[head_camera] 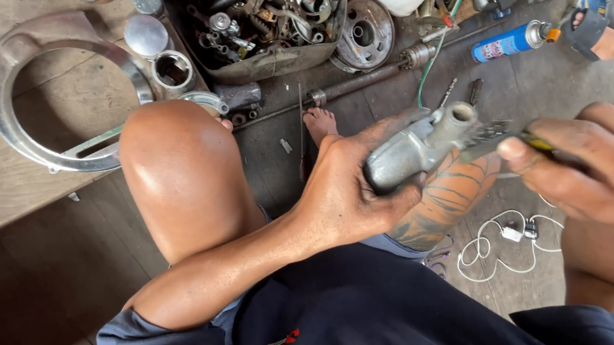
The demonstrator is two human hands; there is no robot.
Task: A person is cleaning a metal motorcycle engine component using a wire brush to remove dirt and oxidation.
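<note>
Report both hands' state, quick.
Left hand: closed around a grey metal part.
Right hand: closed on a thin tool, its tip at the part.

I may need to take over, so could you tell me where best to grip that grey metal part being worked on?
Grip the grey metal part around its wide body, from the left, as the left hand does. That probably leaves its tubular end free on the right, where the right hand holds a tool.

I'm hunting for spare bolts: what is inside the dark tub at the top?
The tub holds a jumble of oily metal parts, springs and cables heaped together. Whatever lies beneath the top layer is covered, and no single bolts can be told apart.
</note>
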